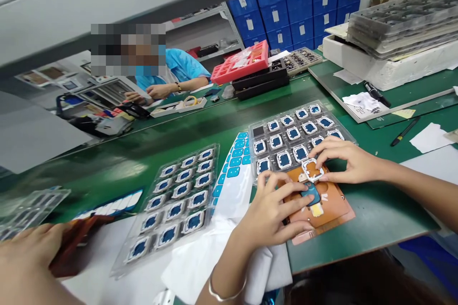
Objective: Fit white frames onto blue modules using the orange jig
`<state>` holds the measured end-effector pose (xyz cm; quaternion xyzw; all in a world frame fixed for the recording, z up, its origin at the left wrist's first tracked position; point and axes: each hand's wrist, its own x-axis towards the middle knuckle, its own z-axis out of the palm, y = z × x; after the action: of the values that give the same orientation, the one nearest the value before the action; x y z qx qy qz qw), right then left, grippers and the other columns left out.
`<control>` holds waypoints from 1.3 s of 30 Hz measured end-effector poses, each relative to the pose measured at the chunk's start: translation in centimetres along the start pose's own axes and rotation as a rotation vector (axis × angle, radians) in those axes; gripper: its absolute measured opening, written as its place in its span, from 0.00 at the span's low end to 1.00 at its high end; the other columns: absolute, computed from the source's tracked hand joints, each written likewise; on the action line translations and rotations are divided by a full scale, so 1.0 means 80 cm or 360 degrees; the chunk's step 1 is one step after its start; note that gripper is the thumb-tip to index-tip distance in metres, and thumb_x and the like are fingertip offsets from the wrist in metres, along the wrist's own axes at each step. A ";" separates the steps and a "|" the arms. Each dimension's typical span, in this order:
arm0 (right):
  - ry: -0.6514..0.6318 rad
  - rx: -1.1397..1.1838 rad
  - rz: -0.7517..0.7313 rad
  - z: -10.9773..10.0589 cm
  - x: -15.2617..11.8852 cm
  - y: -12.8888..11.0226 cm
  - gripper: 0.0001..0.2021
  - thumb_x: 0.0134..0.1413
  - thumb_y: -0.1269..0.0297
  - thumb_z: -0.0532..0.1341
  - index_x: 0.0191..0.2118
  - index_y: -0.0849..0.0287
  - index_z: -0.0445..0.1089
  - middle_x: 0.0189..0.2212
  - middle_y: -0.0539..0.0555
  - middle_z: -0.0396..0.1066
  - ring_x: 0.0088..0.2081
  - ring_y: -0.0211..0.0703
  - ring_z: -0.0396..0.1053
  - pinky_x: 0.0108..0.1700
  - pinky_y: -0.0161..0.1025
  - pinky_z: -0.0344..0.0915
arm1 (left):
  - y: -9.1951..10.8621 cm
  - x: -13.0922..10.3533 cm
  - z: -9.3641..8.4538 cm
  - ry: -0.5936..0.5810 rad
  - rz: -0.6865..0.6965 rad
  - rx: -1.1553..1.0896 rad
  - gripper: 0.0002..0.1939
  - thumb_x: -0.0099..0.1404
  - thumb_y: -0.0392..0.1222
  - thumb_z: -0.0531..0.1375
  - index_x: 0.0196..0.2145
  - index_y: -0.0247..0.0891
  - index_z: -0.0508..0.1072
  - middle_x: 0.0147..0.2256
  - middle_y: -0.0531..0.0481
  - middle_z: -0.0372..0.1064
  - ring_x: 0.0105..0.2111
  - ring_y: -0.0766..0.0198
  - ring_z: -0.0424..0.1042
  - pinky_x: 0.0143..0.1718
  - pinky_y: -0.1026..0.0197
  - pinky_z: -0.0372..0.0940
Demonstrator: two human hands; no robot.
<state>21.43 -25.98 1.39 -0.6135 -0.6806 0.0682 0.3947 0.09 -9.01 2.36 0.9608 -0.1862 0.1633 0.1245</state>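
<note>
At the lower left edge, my right hand (34, 248) appears blurred, its fingers curled over a dark red piece (80, 245) above white paper. My left hand is not in view. Right of my hand, a clear tray (123, 252) holds rows of white frames with dark blue centres. A second such tray (253, 152) sits farther right, and a white sheet with blue stickers (234, 190) lies between them.
A neighbour's hands (266, 212) hold a white frame (310, 171) and touch a blue part over an orange fixture (338, 205). Another person (184, 69) works across the bench. Red trays (241, 64), a white foam box (384, 64) and a pen (404, 132) are beyond.
</note>
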 end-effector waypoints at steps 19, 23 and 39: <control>0.0108 0.0053 -0.0259 0.031 -0.010 -0.025 0.07 0.50 0.61 0.70 0.34 0.58 0.77 0.42 0.56 0.77 0.42 0.47 0.63 0.44 0.46 0.66 | 0.010 0.007 0.005 0.0441 -0.0419 0.0051 0.26 0.57 0.63 0.65 0.45 0.41 0.74 0.42 0.46 0.75 0.41 0.54 0.67 0.44 0.48 0.54; 0.0094 0.0038 -0.0243 0.030 -0.011 -0.024 0.07 0.50 0.60 0.70 0.35 0.57 0.77 0.42 0.55 0.77 0.42 0.47 0.62 0.44 0.45 0.65 | 0.011 0.008 0.006 0.0404 -0.0414 0.0039 0.25 0.58 0.60 0.66 0.46 0.41 0.74 0.42 0.46 0.75 0.42 0.53 0.66 0.44 0.49 0.53; 0.0012 0.0137 0.0024 0.028 -0.013 -0.030 0.16 0.48 0.59 0.70 0.42 0.56 0.70 0.39 0.54 0.70 0.42 0.47 0.64 0.44 0.46 0.65 | 0.006 0.005 0.024 0.0358 -0.0611 -0.0674 0.33 0.56 0.63 0.66 0.56 0.52 0.71 0.48 0.45 0.69 0.49 0.50 0.63 0.52 0.44 0.57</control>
<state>18.11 -26.58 0.76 -0.6013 -0.6710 0.0981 0.4226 0.79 -10.11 0.84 0.9070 -0.0160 0.1998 0.3704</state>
